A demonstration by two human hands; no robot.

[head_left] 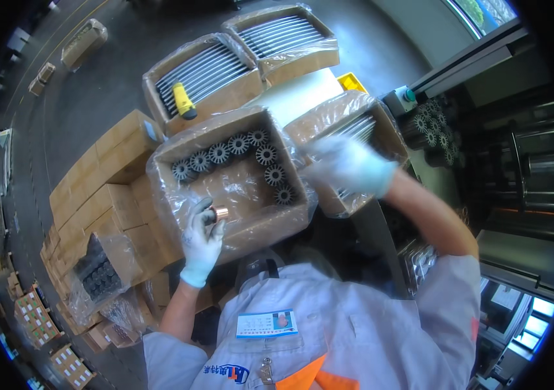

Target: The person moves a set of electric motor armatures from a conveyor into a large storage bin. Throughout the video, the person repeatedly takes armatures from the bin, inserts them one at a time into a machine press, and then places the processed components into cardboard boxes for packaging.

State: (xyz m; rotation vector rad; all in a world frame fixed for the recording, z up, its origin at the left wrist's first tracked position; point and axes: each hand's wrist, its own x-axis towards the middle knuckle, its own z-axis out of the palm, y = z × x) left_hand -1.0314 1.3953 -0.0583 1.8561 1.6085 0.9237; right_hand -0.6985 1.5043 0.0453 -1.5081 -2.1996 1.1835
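Roughly, floor (121,58): grey, runs behind everything, upper left.
Carton stack (121,211): closed brown boxes, left of the work, stepped.
Central carton (238,246): open, brown, clear plastic liner folded over its rim, straight in front of the person.
Rod cartons: two, open and lined, beyond the central one, left-hand box (215,101) and far box (300,64); pale metal rods in rows inside both.
Right carton (332,205): open, lined, just right of the central one, also with rods; partly hidden by the arm.
White surface (306,94): pale flat area between the far cartons and the nearer ones.
Core pile (431,133): slotted round parts stacked at right, below a green button (410,95).
Right grip (348,162): gloved, motion-blurred, over the right carton; cannot tell if fingers are closed or hold anything.
Left grip (202,244): gloved, thumb and fingers pinching the copper piece.
Handheld tool (184,102): yellow and black, lying on rods in the left-hand box.
Slotted rotor cores (238,144): eight, L-shaped line along the far and right walls of the central carton.
Copper-coloured cylinder (222,213): in the left fingers, above the central carton's near-left part.
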